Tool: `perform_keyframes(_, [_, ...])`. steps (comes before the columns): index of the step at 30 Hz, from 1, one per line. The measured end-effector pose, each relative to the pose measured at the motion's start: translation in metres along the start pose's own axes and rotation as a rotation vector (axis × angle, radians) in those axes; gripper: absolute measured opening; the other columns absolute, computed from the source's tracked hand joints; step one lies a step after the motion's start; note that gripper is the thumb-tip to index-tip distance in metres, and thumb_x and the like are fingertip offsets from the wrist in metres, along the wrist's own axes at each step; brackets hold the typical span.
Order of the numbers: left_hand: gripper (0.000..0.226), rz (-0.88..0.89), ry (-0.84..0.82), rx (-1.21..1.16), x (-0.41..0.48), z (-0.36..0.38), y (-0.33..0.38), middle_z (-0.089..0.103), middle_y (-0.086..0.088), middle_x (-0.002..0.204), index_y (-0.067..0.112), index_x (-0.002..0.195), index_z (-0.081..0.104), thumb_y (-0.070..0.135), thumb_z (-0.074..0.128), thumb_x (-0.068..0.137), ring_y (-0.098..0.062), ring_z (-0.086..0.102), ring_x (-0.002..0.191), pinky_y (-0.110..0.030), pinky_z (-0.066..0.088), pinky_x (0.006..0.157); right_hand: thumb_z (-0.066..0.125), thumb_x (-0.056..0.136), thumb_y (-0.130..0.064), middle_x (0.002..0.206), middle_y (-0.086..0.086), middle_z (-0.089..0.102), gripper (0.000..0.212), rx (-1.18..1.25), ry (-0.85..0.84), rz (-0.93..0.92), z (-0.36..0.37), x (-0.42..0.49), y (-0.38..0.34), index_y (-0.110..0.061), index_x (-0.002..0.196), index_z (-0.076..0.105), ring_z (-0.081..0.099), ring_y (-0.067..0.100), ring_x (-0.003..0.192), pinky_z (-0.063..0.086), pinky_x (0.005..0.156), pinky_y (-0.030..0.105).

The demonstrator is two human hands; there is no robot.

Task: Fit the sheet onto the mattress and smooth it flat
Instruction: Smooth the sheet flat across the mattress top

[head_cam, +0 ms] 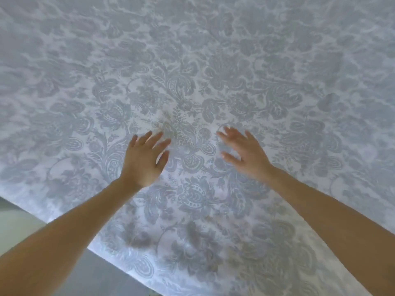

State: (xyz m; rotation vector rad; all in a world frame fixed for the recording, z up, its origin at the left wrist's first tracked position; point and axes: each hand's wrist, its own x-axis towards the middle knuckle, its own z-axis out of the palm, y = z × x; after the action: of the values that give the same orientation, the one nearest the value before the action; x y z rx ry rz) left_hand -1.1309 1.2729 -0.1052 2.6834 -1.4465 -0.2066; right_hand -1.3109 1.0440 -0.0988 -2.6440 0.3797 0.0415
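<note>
A white sheet point(192, 71) with a grey-blue floral paisley print covers the mattress and fills nearly the whole view. It lies mostly flat, with faint ripples near the top. My left hand point(144, 159) reaches out over the sheet at centre left, palm down, fingers spread and straight. My right hand point(243, 153) is level with it at centre right, also palm down with fingers spread. Whether the palms touch the cloth or hover just above it is unclear. A small crease lies between the two hands.
The near edge of the bed point(111, 259) runs diagonally from the left side down to the bottom middle. Below it, at the lower left, a strip of pale floor point(17, 227) shows.
</note>
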Motion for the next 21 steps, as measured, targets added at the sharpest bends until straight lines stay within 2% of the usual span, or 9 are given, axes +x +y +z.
perform_keyframes(3, [0.052, -0.118, -0.104, 0.135, 0.032, 0.008, -0.051, 0.023, -0.004, 0.156, 0.029, 0.148, 0.026, 0.045, 0.021, 0.099, -0.030, 0.016, 0.145, -0.058, 0.010, 0.113, 0.028, 0.097, -0.055, 0.160, 0.006, 0.009, 0.060, -0.048, -0.055, 0.282, 0.020, 0.071, 0.007, -0.031, 0.151, 0.014, 0.006, 0.021, 0.147, 0.004, 0.116, 0.049])
perform_keyframes(5, [0.055, -0.256, -0.157, 0.184, 0.001, 0.034, -0.097, 0.001, 0.003, 0.160, 0.036, 0.150, 0.003, 0.050, 0.011, 0.097, -0.022, -0.003, 0.147, -0.058, 0.001, 0.113, 0.013, 0.092, -0.065, 0.160, 0.009, 0.002, 0.065, -0.201, -0.052, 0.341, 0.064, 0.080, -0.016, -0.037, 0.150, 0.008, 0.001, 0.029, 0.147, 0.005, 0.115, 0.055])
perform_keyframes(7, [0.056, -0.325, -0.105, 0.161, -0.061, 0.054, -0.128, -0.003, 0.004, 0.159, 0.037, 0.149, 0.000, 0.053, 0.003, 0.096, -0.017, -0.005, 0.147, -0.053, -0.005, 0.114, 0.008, 0.090, -0.070, 0.160, 0.009, 0.002, 0.066, -0.221, -0.046, 0.142, 0.116, 0.048, -0.072, -0.040, 0.148, 0.014, -0.003, 0.035, 0.146, 0.005, 0.113, 0.061])
perform_keyframes(10, [0.058, -0.382, -0.144, 0.115, -0.132, 0.057, -0.140, 0.005, 0.000, 0.159, 0.034, 0.149, 0.006, 0.051, 0.003, 0.094, -0.019, 0.003, 0.147, -0.049, -0.007, 0.115, 0.032, 0.094, -0.061, 0.158, 0.002, 0.015, 0.052, -0.068, -0.126, -0.191, 0.159, -0.035, -0.155, -0.041, 0.142, 0.037, 0.002, 0.030, 0.147, 0.003, 0.114, 0.061])
perform_keyframes(13, [0.058, -0.433, -0.253, 0.099, -0.149, 0.036, -0.129, 0.010, -0.005, 0.159, 0.029, 0.150, 0.014, 0.048, 0.012, 0.095, -0.025, 0.008, 0.147, -0.055, 0.001, 0.113, 0.026, 0.097, -0.057, 0.156, -0.001, 0.023, 0.048, 0.043, -0.335, -0.367, 0.146, -0.090, -0.188, -0.039, 0.137, 0.046, 0.007, 0.021, 0.147, -0.002, 0.116, 0.055])
perform_keyframes(14, [0.057, -0.440, -0.254, 0.104, -0.142, 0.028, -0.124, 0.015, -0.009, 0.158, 0.026, 0.150, 0.022, 0.044, 0.017, 0.096, -0.029, 0.012, 0.146, -0.058, 0.007, 0.113, 0.023, 0.098, -0.054, 0.154, -0.001, 0.027, 0.050, 0.115, -0.333, -0.370, 0.135, -0.089, -0.186, -0.034, 0.137, 0.048, 0.013, 0.018, 0.146, -0.001, 0.116, 0.051])
perform_keyframes(16, [0.054, -0.405, -0.201, 0.074, -0.109, 0.008, -0.112, 0.029, -0.016, 0.153, 0.021, 0.143, 0.040, 0.040, 0.023, 0.096, -0.038, 0.025, 0.140, -0.059, 0.015, 0.112, 0.023, 0.100, -0.046, 0.149, 0.003, 0.038, 0.051, 0.092, -0.165, -0.234, 0.112, -0.057, -0.170, -0.024, 0.137, 0.048, 0.032, 0.019, 0.140, 0.009, 0.116, 0.047])
perform_keyframes(18, [0.053, -0.268, -0.104, 0.019, -0.051, -0.013, -0.087, 0.034, -0.018, 0.150, 0.019, 0.141, 0.043, 0.040, 0.025, 0.095, -0.041, 0.028, 0.138, -0.059, 0.016, 0.112, 0.026, 0.099, -0.041, 0.147, 0.008, 0.041, 0.050, -0.038, 0.060, 0.088, 0.088, -0.012, -0.141, -0.021, 0.142, 0.042, 0.038, 0.027, 0.137, 0.018, 0.115, 0.053])
perform_keyframes(21, [0.050, -0.132, -0.015, -0.004, 0.024, -0.009, -0.023, 0.023, -0.015, 0.155, 0.023, 0.147, 0.029, 0.039, 0.027, 0.100, -0.039, 0.017, 0.143, -0.059, 0.012, 0.113, 0.018, 0.098, -0.043, 0.157, 0.007, 0.022, 0.054, -0.246, 0.000, 0.356, 0.075, 0.013, -0.093, -0.027, 0.150, 0.021, 0.020, 0.028, 0.144, 0.006, 0.114, 0.058])
